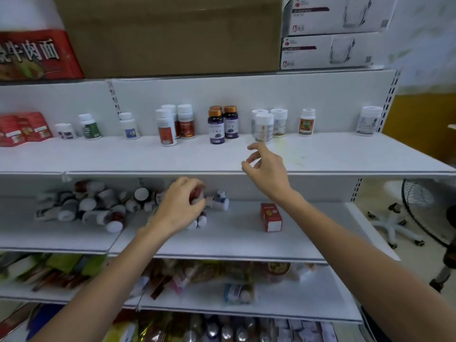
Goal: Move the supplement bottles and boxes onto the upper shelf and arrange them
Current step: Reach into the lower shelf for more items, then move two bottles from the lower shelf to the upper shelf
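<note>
My left hand (181,203) curls round a red-brown bottle (196,192) at the edge of the pile (98,206) on the lower shelf (234,238). My right hand (267,166) hangs empty over the front of the upper shelf (345,156), fingers loosely apart. The bottle is probably light, rigid plastic and slick, so I'd grip the body below the cap. The upper shelf's lip is close overhead, so I'd pull forward first. There's bare room right of the standing bottles.
</note>
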### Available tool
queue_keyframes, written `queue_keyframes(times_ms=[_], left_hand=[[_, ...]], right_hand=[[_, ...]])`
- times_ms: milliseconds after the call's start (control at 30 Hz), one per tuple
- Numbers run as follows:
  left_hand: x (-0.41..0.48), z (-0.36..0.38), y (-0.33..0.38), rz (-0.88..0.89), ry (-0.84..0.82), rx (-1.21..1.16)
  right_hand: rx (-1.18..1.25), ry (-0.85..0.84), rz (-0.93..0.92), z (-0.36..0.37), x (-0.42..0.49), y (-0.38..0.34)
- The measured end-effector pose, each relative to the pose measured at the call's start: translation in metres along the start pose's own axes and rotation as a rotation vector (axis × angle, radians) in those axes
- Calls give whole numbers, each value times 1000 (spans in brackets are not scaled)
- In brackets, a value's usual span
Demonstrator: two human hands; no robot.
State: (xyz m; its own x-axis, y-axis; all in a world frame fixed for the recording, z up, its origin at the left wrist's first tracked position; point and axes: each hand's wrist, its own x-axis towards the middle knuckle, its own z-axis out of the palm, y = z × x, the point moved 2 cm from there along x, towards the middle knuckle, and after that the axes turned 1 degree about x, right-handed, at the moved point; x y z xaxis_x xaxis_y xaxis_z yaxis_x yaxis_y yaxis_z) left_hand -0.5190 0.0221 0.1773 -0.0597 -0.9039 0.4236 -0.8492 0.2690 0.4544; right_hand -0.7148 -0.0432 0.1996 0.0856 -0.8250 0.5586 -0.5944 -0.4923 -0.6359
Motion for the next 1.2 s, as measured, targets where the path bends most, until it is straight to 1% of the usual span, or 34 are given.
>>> queue_keyframes(times_ms=[100,233,333,433,600,733,833,933,1033,1100,1200], left_hand=[[-38,-3,-17,-45,-41,-35],[-80,4,-39,-125,-65,-72],[-106,22,-53,-209,-150,-84],[-121,33,-66,-222,-193,-72],[-127,23,-107,-311,-155,-27],[-112,26,-135,-356,-111,-42],[-91,46,-157,-378,-141,-55],[-60,75,-177,-411,-186,-77],[-28,105,-193,-424,-207,-97],[-11,121,-203,-429,-216,-114],[12,141,-216,-417,-223,-119]], right_hand=[[-9,-55,20,20,-33,-13],[-28,-152,125,49,-70,-14],[-41,-229,203,77,-91,-8],[-12,-300,277,108,-104,-3],[15,-389,318,153,-108,9],[21,-406,352,186,-93,30],[13,-434,367,217,-84,53],[-30,-512,381,242,-71,82],[-75,-528,399,260,-47,109],[-116,-538,364,271,-35,123],[-163,-594,252,287,-20,136]])
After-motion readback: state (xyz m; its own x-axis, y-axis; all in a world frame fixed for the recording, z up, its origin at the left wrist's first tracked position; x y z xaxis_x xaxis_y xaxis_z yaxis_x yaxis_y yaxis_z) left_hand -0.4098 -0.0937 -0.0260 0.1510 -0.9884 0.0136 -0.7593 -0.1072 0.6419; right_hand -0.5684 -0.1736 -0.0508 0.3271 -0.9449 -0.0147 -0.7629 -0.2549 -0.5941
